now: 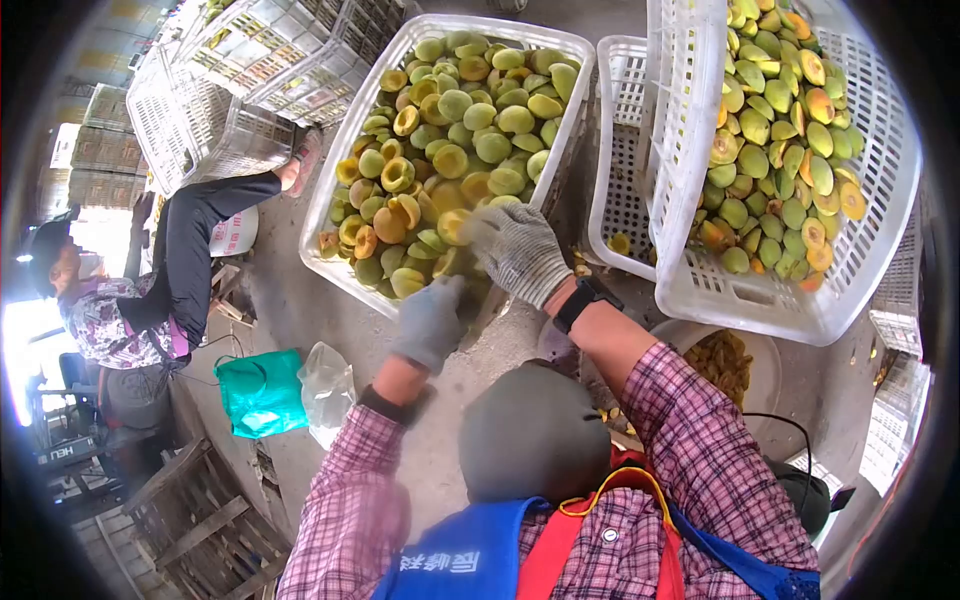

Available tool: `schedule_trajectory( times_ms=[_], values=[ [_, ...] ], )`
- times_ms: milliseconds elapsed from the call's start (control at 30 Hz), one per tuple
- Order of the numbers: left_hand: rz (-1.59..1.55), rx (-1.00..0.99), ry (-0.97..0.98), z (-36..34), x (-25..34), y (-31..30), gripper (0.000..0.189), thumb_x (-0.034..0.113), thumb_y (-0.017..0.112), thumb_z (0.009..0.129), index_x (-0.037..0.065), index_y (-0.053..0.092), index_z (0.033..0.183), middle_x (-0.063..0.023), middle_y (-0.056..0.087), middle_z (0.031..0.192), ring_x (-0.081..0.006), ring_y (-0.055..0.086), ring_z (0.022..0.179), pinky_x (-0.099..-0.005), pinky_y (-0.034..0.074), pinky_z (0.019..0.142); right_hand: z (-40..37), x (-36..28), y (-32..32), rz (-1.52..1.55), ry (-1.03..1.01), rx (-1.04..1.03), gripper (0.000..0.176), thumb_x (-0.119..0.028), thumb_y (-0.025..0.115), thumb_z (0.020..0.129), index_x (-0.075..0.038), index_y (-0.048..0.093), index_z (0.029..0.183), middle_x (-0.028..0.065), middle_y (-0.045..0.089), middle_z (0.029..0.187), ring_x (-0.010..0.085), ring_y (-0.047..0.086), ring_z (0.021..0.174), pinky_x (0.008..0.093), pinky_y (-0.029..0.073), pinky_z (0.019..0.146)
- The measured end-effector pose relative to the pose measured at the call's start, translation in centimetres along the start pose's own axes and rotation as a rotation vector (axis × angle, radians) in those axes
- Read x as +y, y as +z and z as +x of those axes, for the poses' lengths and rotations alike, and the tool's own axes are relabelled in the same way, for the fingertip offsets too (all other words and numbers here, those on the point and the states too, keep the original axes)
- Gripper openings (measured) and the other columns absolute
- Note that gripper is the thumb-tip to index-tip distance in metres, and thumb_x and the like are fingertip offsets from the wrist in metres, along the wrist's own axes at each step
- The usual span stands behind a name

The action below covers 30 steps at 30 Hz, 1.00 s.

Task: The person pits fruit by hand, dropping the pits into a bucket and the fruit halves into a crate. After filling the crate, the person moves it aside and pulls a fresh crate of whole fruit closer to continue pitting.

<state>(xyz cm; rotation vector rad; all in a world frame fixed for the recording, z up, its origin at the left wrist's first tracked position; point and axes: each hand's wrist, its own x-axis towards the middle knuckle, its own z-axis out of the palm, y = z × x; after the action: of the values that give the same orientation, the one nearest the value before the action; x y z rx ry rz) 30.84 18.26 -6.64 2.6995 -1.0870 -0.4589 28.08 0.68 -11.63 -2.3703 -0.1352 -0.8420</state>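
A white plastic crate (pixel 318 215) full of green and orange fruit (pixel 475 110), apricot-like, stands in front of me. Many pieces are halves with hollow centres. My right hand (pixel 518 252), in a striped grey knit glove, is over the crate's near edge among the fruit; its fingertips are smeared by motion. Just left of it, at the near rim, is my left hand (pixel 430 322) in a grey glove. Its fingers are blurred too, and whether it holds anything is not visible.
At right, a tilted white crate (pixel 690 200) of halved fruit rests above another white crate (pixel 622 150). A basin (pixel 768 365) holds brownish-yellow pieces. A teal bag (pixel 260 393) lies left, near a seated person (pixel 130 300). Stacked crates (pixel 270 50) stand behind; a wooden pallet (pixel 205 525) is lower left.
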Motion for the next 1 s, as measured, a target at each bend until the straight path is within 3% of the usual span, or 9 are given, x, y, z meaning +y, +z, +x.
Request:
schedule_trajectory(
  times_ms=[67, 233, 333, 400, 567, 767, 867, 900, 1000],
  values=[
    [0.064, -0.286, -0.084, 1.0, 1.0, -0.6, 0.022, 0.024, 0.058, 0.081, 0.012, 0.065, 0.098, -0.0161, 0.066, 0.085, -0.0370, 0.063, 0.082, -0.0447, 0.050, 0.070, 1.0, -0.7, -0.2, 0.015, 0.067, 0.025, 0.018, -0.017, 0.064, 0.075, -0.019, 0.065, 0.094, 0.0025, 0.060, 0.094, 0.0256, 0.058, 0.088, 0.0399, 0.047, 0.078],
    [-0.084, -0.271, 0.090, 1.1, -0.6, -3.6, 0.024, 0.026, 0.063, 0.079, 0.012, 0.065, 0.099, -0.0146, 0.066, 0.082, -0.0357, 0.063, 0.079, -0.0424, 0.051, 0.072, 1.7, -1.2, 0.3, -0.236, 0.131, -0.217, 0.018, -0.020, 0.061, 0.077, -0.020, 0.065, 0.095, 0.0017, 0.059, 0.093, 0.0245, 0.057, 0.086, 0.0399, 0.046, 0.075],
    [-0.322, 0.131, -0.085, 4.0, -2.5, -4.1, 0.028, 0.027, 0.068, 0.077, 0.011, 0.065, 0.100, -0.0104, 0.065, 0.092, -0.0322, 0.063, 0.085, -0.0403, 0.050, 0.076, 1.2, -1.1, 0.2, -0.130, 0.089, -0.226, 0.017, -0.022, 0.057, 0.081, -0.019, 0.065, 0.095, 0.0026, 0.059, 0.095, 0.0246, 0.057, 0.090, 0.0399, 0.044, 0.082],
    [0.147, 0.502, -0.106, 7.1, -4.0, -3.8, 0.030, 0.027, 0.071, 0.075, 0.010, 0.064, 0.100, -0.0089, 0.062, 0.104, -0.0296, 0.062, 0.092, -0.0390, 0.050, 0.079, 0.7, -1.9, -0.1, -0.154, 0.110, -0.302, 0.018, -0.021, 0.056, 0.081, -0.019, 0.066, 0.096, 0.0027, 0.059, 0.097, 0.0244, 0.057, 0.092, 0.0394, 0.043, 0.082],
    [0.205, 0.325, -0.076, 8.5, -5.7, -3.1, 0.036, 0.022, 0.073, 0.074, 0.011, 0.064, 0.107, -0.0120, 0.061, 0.107, -0.0279, 0.062, 0.090, -0.0367, 0.050, 0.079, 0.2, -2.2, -0.1, -0.110, 0.163, -0.433, 0.024, -0.020, 0.052, 0.083, -0.017, 0.067, 0.103, 0.0056, 0.058, 0.111, 0.0237, 0.057, 0.098, 0.0385, 0.043, 0.088],
    [-1.376, 0.333, -0.027, 3.8, -6.2, -4.5, 0.037, 0.000, 0.062, 0.079, 0.002, 0.056, 0.115, -0.0062, 0.062, 0.102, -0.0166, 0.062, 0.089, -0.0288, 0.051, 0.079, -0.5, -1.1, -0.8, 0.079, 0.067, -0.209, 0.031, -0.014, 0.061, 0.077, -0.014, 0.062, 0.108, 0.0080, 0.059, 0.110, 0.0278, 0.057, 0.097, 0.0399, 0.043, 0.089],
    [-1.407, 0.022, -0.078, 0.1, -3.8, -5.0, 0.037, -0.001, 0.061, 0.079, 0.006, 0.059, 0.116, -0.0073, 0.063, 0.109, -0.0205, 0.062, 0.097, -0.0301, 0.050, 0.081, -0.4, -1.1, -0.3, 0.237, 0.056, -0.014, 0.030, -0.013, 0.065, 0.074, -0.013, 0.062, 0.103, 0.0082, 0.061, 0.103, 0.0310, 0.059, 0.089, 0.0403, 0.047, 0.082],
    [-0.482, 0.013, 0.228, -0.8, -3.1, -3.9, 0.029, 0.002, 0.063, 0.077, 0.012, 0.067, 0.103, -0.0058, 0.064, 0.106, -0.0261, 0.061, 0.096, -0.0338, 0.049, 0.083, -0.5, -1.3, -0.2, 0.240, 0.055, -0.012, 0.030, -0.013, 0.065, 0.074, -0.013, 0.062, 0.103, 0.0082, 0.061, 0.103, 0.0310, 0.059, 0.089, 0.0403, 0.047, 0.082],
    [-0.137, 0.148, 0.369, -1.4, -2.5, -2.8, 0.021, 0.005, 0.065, 0.075, 0.016, 0.071, 0.091, -0.0040, 0.065, 0.099, -0.0280, 0.059, 0.094, -0.0377, 0.047, 0.085, -0.5, -0.9, -0.5, 0.149, 0.043, -0.025, 0.025, -0.013, 0.064, 0.075, -0.013, 0.062, 0.100, 0.0067, 0.061, 0.102, 0.0293, 0.059, 0.089, 0.0401, 0.047, 0.081]
  ],
)
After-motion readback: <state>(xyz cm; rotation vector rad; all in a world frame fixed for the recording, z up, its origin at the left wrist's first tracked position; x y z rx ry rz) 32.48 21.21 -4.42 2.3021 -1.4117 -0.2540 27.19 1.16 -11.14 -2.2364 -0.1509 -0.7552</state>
